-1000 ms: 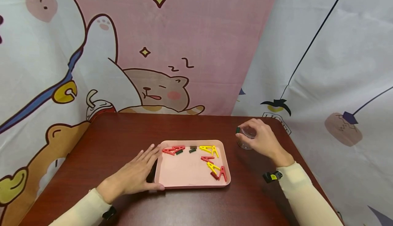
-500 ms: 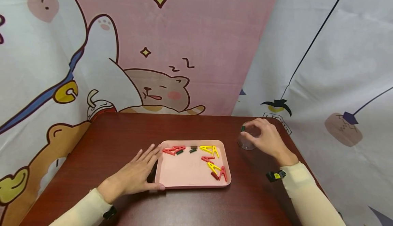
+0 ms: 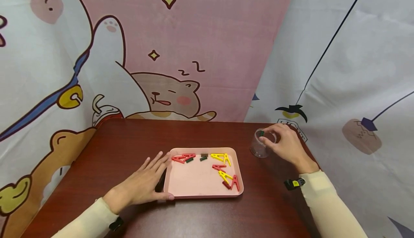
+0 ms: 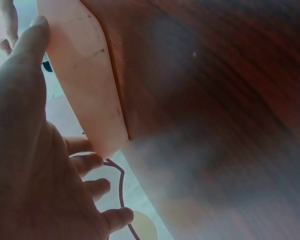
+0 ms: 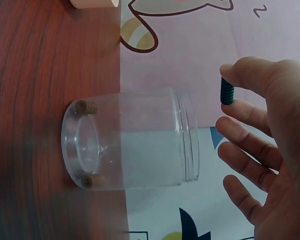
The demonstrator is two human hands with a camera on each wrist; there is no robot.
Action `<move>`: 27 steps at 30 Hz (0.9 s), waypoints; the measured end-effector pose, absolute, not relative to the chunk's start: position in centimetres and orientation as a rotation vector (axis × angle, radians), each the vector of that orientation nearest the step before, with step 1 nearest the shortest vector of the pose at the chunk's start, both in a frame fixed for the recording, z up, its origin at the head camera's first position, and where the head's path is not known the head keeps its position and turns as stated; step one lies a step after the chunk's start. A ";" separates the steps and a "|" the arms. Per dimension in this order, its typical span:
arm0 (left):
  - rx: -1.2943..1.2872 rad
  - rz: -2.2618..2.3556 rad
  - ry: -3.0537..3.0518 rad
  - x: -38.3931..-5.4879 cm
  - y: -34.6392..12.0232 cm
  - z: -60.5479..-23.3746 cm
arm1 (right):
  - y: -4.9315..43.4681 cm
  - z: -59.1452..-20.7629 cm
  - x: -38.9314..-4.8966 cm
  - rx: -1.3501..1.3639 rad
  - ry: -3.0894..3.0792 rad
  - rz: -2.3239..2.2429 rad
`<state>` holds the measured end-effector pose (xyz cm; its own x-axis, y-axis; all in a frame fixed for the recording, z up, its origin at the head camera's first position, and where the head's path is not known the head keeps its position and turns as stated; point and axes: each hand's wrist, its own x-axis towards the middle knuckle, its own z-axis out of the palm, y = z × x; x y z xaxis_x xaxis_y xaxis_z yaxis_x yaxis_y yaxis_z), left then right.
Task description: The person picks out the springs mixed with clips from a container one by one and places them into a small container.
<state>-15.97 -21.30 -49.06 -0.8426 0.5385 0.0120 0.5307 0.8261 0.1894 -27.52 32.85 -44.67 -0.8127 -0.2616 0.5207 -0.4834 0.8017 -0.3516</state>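
Note:
My right hand (image 3: 286, 144) pinches a small dark green spring (image 5: 227, 91) between thumb and forefinger, its other fingers loosely spread. The spring is upright, just above the mouth of a clear plastic jar (image 3: 258, 146). Inside that jar, in the right wrist view, two brown springs (image 5: 91, 180) lie at the bottom. My left hand (image 3: 140, 180) rests against the left side of a pink tray (image 3: 191, 184), thumb at the near corner and fingertips at the far one. On the tray are red clips (image 3: 234, 183), yellow clips (image 3: 217, 157) and several springs (image 3: 226, 185) in green, brown and dark red.
The tray and jar stand on a dark red-brown wooden table (image 3: 207, 216), the jar to the right of the tray. A printed cartoon cloth (image 3: 207, 51) hangs right behind the table's far edge and along its sides.
My right hand has moved a little to the right with the green spring, from the jar's left side to over its mouth. The left hand and the tray have stayed put.

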 end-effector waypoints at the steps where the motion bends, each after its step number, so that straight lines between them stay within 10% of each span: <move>1: 0.866 0.289 2.961 -16.0 -21.3 -49.1 | 33.0 -44.7 -27.6 0.551 -2.539 0.671; 27: 0.857 0.299 2.949 -16.1 -21.4 -49.2 | 34.8 -46.3 -28.8 0.458 -2.612 0.729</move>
